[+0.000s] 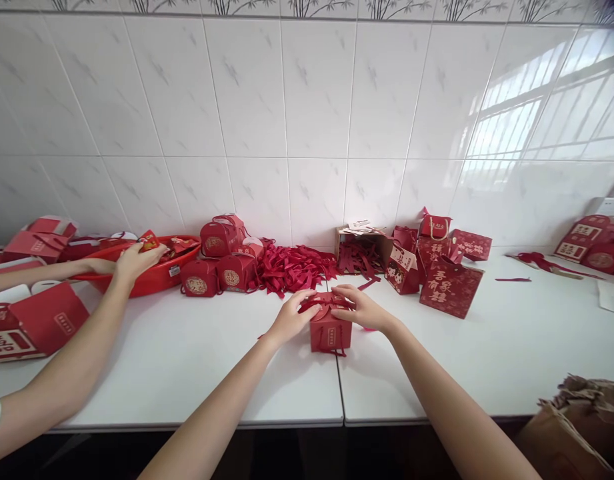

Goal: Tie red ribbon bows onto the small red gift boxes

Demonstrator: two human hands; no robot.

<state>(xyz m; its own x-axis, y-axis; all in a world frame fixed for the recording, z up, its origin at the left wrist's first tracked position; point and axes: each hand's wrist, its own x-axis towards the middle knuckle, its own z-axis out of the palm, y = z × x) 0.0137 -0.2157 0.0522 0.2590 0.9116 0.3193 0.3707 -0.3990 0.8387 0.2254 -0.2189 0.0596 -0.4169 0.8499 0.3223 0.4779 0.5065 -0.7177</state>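
A small red gift box [331, 333] stands upright on the white table, near the seam between two table tops. My left hand [295, 316] grips the box's upper left side, its fingers bent over the top. From the other side, my right hand [364, 309] has its fingers curled over the upper right edge. Between the two hands the folded top flaps show in part. Dark red ribbon runs over the top, and a loose end hangs at the box's lower front. My fingertips partly cover the ribbon on top.
Behind lies a heap of red ribbons [294, 268], beside stacked red boxes [219, 238] and an open carton [364, 250] of ribbon. At left, a co-worker's hands [134, 259] reach over a red basin [157, 283]. Red gift bags [449, 287] stand right; a brown paper bag [579, 427] is lower right.
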